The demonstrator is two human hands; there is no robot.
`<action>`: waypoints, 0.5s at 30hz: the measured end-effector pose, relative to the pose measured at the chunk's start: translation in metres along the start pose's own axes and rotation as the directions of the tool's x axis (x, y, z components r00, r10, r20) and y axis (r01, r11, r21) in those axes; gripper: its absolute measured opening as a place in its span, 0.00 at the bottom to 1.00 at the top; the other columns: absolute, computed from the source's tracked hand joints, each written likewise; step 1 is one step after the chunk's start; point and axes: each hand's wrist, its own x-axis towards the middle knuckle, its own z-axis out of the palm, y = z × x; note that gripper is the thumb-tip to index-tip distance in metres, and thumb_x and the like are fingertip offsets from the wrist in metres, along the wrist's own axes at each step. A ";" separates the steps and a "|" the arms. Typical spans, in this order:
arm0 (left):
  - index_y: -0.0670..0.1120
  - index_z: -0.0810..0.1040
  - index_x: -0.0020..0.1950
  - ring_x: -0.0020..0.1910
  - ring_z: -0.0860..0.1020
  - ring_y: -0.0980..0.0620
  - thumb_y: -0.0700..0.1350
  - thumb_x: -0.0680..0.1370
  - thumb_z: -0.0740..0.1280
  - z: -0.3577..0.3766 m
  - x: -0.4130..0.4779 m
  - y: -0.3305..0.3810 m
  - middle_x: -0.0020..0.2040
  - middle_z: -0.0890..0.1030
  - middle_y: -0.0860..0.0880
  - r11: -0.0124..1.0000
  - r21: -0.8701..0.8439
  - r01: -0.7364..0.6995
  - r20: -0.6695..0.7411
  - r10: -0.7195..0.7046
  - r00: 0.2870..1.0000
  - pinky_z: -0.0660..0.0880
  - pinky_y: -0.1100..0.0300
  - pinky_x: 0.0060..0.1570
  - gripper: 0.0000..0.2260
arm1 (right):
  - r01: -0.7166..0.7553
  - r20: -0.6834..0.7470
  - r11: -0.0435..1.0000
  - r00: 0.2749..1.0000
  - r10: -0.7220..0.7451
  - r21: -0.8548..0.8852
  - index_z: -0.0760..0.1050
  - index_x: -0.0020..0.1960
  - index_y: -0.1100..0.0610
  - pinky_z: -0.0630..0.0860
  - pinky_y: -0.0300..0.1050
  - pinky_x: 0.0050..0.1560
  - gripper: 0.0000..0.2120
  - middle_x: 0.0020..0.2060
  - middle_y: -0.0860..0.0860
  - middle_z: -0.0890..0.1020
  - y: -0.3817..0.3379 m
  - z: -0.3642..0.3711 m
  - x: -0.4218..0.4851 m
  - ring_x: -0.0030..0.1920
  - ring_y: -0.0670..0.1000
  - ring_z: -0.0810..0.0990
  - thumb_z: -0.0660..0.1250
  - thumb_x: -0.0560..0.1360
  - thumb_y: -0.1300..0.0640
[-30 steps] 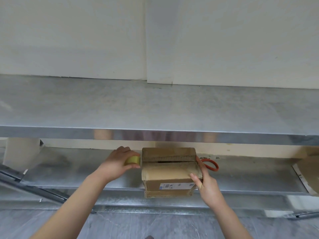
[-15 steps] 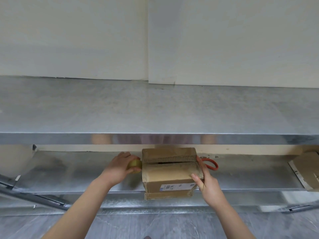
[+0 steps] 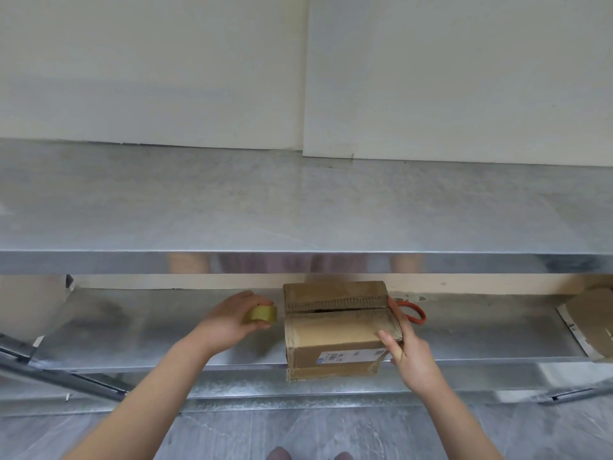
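Nearest, two bare forearms stretched forward over the grey floor [image 3: 298, 433]. Left hand [image 3: 229, 322] turned inward, fingers curled over and thumb under a yellowish tape roll [image 3: 261, 314], gripping it just left of the box [image 3: 335, 327], a small gap between. Right hand [image 3: 408, 353] clamped on the box's right end, thumb on top, fingers along the side. Brown, worn edges, white label on the near face, top flaps almost closed with a dark slit between. Sitting on the lower shelf [image 3: 166, 333], bottom front edge poking past the lip. Long axis left to right along the shelf, slit likewise, label facing the person. Orange scissors handle [image 3: 411, 312] just behind the right fingers. Above, upper shelf [image 3: 298, 210], then pale wall [image 3: 166, 78].
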 end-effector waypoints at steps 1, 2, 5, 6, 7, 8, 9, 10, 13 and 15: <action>0.56 0.75 0.63 0.51 0.72 0.58 0.55 0.75 0.69 0.000 0.000 0.000 0.53 0.73 0.59 1.000 0.025 -0.010 0.003 0.010 1.000 0.65 0.66 0.47 0.17 | 0.000 -0.001 1.000 1.000 0.000 -0.009 0.47 0.76 0.33 0.70 0.28 0.43 0.34 0.55 0.50 0.81 0.000 0.000 0.000 0.41 0.36 0.76 0.56 0.73 0.34; 0.55 0.74 0.63 0.51 0.71 0.58 0.55 0.76 0.69 0.000 0.000 0.000 0.53 0.72 0.59 0.999 0.047 -0.019 0.006 0.019 1.000 0.65 0.66 0.46 0.17 | 0.001 0.005 1.000 1.000 -0.001 -0.009 0.47 0.76 0.34 0.70 0.28 0.44 0.34 0.57 0.50 0.81 0.001 0.000 -0.001 0.42 0.36 0.76 0.56 0.73 0.34; 0.56 0.74 0.64 0.51 0.71 0.59 0.57 0.76 0.67 -0.002 -0.004 -0.002 0.53 0.72 0.60 0.998 0.061 -0.025 0.004 0.025 1.000 0.64 0.70 0.46 0.17 | 0.003 0.034 1.000 0.999 -0.004 0.026 0.48 0.77 0.35 0.70 0.36 0.51 0.35 0.64 0.45 0.76 -0.001 -0.001 -0.002 0.49 0.37 0.76 0.57 0.73 0.34; 0.56 0.74 0.64 0.51 0.72 0.59 0.57 0.77 0.67 -0.004 -0.006 -0.002 0.53 0.72 0.60 0.998 0.055 -0.025 -0.005 0.026 1.000 0.64 0.71 0.46 0.17 | 0.004 0.036 0.999 0.999 -0.005 0.040 0.48 0.76 0.35 0.69 0.36 0.53 0.35 0.66 0.42 0.73 -0.001 -0.002 -0.002 0.52 0.37 0.76 0.57 0.73 0.33; 0.56 0.73 0.65 0.51 0.72 0.59 0.57 0.77 0.67 -0.004 -0.008 -0.002 0.53 0.72 0.60 0.998 0.050 -0.027 -0.011 0.027 1.000 0.64 0.72 0.46 0.17 | 0.003 0.039 0.998 0.999 -0.005 0.057 0.48 0.76 0.34 0.68 0.34 0.54 0.35 0.68 0.39 0.70 -0.001 -0.003 -0.002 0.55 0.37 0.74 0.57 0.72 0.33; 0.56 0.73 0.65 0.51 0.72 0.59 0.57 0.77 0.66 -0.004 -0.010 -0.001 0.53 0.72 0.60 0.999 0.045 -0.025 -0.016 0.026 1.000 0.64 0.73 0.46 0.17 | 0.005 0.045 0.997 0.999 -0.008 0.076 0.47 0.75 0.32 0.67 0.30 0.55 0.34 0.69 0.36 0.66 -0.002 -0.004 -0.001 0.57 0.35 0.72 0.57 0.72 0.33; 0.57 0.73 0.66 0.51 0.71 0.59 0.57 0.77 0.66 -0.003 -0.011 0.001 0.53 0.72 0.60 0.999 0.039 -0.023 -0.020 0.024 1.000 0.63 0.73 0.46 0.18 | 0.011 0.054 0.995 0.998 -0.016 0.100 0.46 0.74 0.31 0.66 0.26 0.54 0.34 0.70 0.32 0.63 -0.002 -0.004 -0.001 0.59 0.33 0.71 0.57 0.72 0.33; 0.56 0.73 0.66 0.51 0.71 0.60 0.57 0.77 0.66 -0.001 -0.012 0.002 0.53 0.71 0.60 0.999 0.034 -0.019 -0.022 0.020 1.000 0.64 0.72 0.46 0.18 | 0.022 0.069 0.991 0.997 -0.031 0.131 0.45 0.73 0.29 0.64 0.22 0.55 0.34 0.70 0.29 0.59 -0.003 -0.005 -0.002 0.62 0.31 0.69 0.58 0.72 0.33; 0.56 0.73 0.67 0.51 0.71 0.60 0.56 0.77 0.66 0.006 -0.015 0.005 0.53 0.72 0.59 0.999 0.041 -0.001 -0.041 0.003 0.999 0.64 0.71 0.46 0.18 | 0.051 0.102 0.970 0.992 -0.076 0.236 0.36 0.73 0.29 0.60 0.29 0.67 0.41 0.72 0.29 0.54 0.004 -0.008 -0.008 0.71 0.29 0.57 0.60 0.70 0.27; 0.55 0.74 0.66 0.50 0.71 0.60 0.56 0.77 0.67 0.007 -0.017 0.008 0.53 0.72 0.59 0.999 0.038 0.019 -0.061 -0.016 0.998 0.65 0.71 0.46 0.19 | 0.029 0.124 0.962 0.990 -0.065 0.271 0.33 0.74 0.32 0.63 0.43 0.71 0.47 0.75 0.33 0.55 0.019 -0.017 -0.011 0.72 0.33 0.59 0.64 0.70 0.29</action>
